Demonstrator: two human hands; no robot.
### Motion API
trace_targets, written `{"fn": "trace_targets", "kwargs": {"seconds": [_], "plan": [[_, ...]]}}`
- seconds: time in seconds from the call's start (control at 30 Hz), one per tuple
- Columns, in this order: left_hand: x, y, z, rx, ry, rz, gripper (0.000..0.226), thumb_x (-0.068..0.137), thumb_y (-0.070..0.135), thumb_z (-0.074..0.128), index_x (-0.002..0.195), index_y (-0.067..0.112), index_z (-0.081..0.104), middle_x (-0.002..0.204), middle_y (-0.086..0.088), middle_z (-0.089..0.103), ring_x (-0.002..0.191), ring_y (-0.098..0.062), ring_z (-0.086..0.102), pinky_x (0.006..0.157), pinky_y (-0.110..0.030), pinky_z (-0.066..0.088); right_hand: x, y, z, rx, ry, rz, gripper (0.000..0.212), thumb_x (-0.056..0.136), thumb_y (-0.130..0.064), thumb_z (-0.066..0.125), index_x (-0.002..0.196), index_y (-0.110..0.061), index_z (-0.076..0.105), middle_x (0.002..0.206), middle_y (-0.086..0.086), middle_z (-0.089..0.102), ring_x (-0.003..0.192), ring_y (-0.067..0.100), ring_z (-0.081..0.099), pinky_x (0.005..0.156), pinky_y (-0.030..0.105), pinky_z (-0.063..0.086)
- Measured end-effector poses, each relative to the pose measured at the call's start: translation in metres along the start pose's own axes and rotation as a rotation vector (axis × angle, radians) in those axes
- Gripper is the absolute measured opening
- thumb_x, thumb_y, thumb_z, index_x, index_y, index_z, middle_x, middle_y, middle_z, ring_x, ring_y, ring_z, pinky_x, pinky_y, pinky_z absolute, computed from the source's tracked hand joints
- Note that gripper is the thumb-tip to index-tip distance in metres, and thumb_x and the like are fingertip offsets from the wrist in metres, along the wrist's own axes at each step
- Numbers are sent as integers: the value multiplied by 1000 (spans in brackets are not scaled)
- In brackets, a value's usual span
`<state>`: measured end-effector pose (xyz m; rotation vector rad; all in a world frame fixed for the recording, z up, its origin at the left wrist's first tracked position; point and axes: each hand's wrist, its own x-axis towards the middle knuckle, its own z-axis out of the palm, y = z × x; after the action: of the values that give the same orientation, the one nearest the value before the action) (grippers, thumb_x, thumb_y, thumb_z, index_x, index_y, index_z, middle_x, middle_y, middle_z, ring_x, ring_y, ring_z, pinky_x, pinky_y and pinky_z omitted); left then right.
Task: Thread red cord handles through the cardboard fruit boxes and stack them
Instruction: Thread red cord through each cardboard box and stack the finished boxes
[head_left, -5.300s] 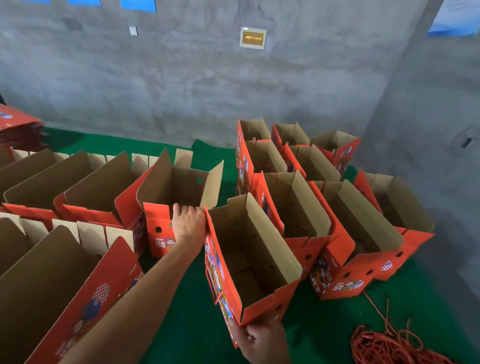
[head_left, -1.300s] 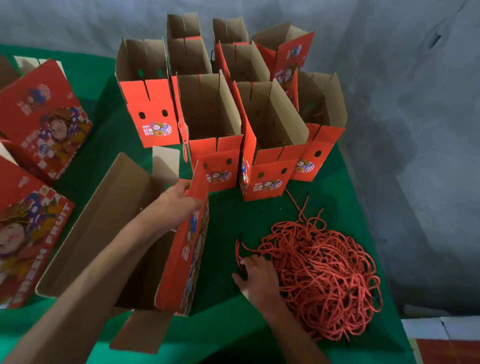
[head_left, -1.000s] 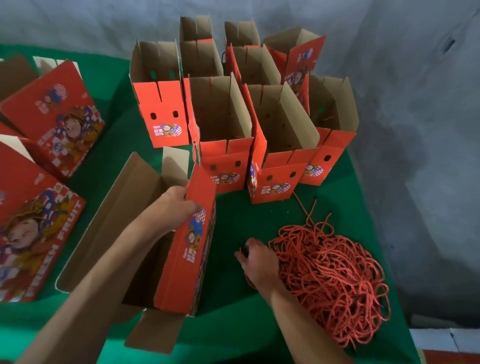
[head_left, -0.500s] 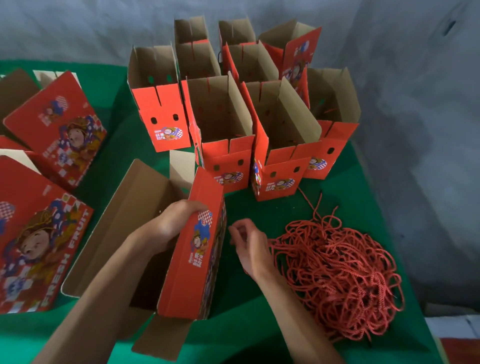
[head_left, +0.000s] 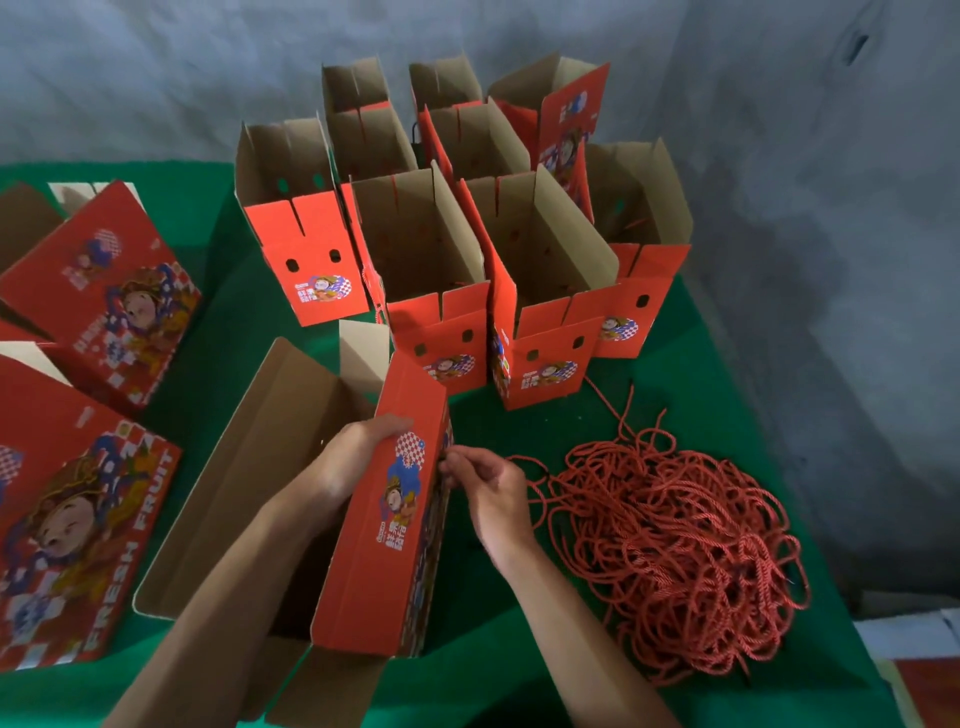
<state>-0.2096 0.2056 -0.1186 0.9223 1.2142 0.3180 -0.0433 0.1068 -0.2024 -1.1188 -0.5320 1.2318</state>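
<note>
Your left hand (head_left: 358, 452) gripped the top edge of the open box (head_left: 387, 525), whose long axis ran away from you. Your right hand (head_left: 491, 491), nearer the cord pile (head_left: 670, 551) on the bench (head_left: 519, 675), pinched a red cord (head_left: 524, 460) against the box's right face.
</note>
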Motion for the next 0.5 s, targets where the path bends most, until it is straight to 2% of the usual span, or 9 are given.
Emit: {"fn": "trace_targets", "kwargs": {"seconds": [0.07,0.13,0.2,0.27,0.3,0.33,0.4,0.43,0.5], "plan": [[-8,4,6,-25,-13,36,83,54,56,89,120,7,72,108,-20,74,89,-32,74,90,-47,54,0,0,4,30,23,7,8,96,-6,69,99,-1,75,82,7,74,75,15,68,72,23,56],[-20,8,15,2,-33,88,78,67,69,78,121,13,72,112,-18,74,95,-32,74,89,-46,55,0,-1,7,23,33,19,9,97,-6,69,96,0,75,80,6,73,73,14,67,70,23,54],[-30,8,23,75,-60,98,79,83,83,48,122,18,72,114,-15,74,104,-32,73,93,-46,55,2,-5,6,-70,37,22,13,98,-10,68,89,-2,74,78,3,73,72,13,66,70,23,52],[-36,8,31,103,-79,68,87,92,81,24,120,14,72,114,-13,75,109,-30,71,95,-45,55,5,-11,3,-220,10,26,18,99,-17,69,89,-4,74,81,5,74,75,14,67,73,27,53],[-40,10,37,135,-74,77,80,98,72,23,118,14,73,113,-12,75,109,-29,70,94,-43,55,5,-14,1,-258,-21,30,15,100,-20,68,95,-6,73,83,6,74,77,16,68,75,29,53],[-42,12,43,203,-56,112,62,104,59,31,114,16,75,111,-10,75,107,-28,70,90,-40,58,5,-17,0,-243,-61,41,11,100,-21,68,104,-11,70,83,7,73,78,17,69,75,30,54],[-47,12,49,416,6,208,25,105,27,50,105,22,75,105,-8,76,97,-23,73,78,-32,61,4,-22,3,-214,-146,49,17,102,-24,64,119,-24,61,79,2,72,77,16,71,72,27,55],[-46,11,50,526,36,271,19,103,18,54,103,22,73,102,-7,75,92,-20,74,77,-31,62,3,-22,6,-258,-165,27,20,104,-26,61,123,-30,55,79,-1,72,78,14,72,71,25,55],[-41,7,55,741,79,387,14,100,12,60,103,18,72,100,-5,75,89,-18,73,83,-35,60,5,-18,10,-430,-181,-68,21,108,-32,51,128,-35,44,85,-8,74,83,9,73,72,25,53]]}}
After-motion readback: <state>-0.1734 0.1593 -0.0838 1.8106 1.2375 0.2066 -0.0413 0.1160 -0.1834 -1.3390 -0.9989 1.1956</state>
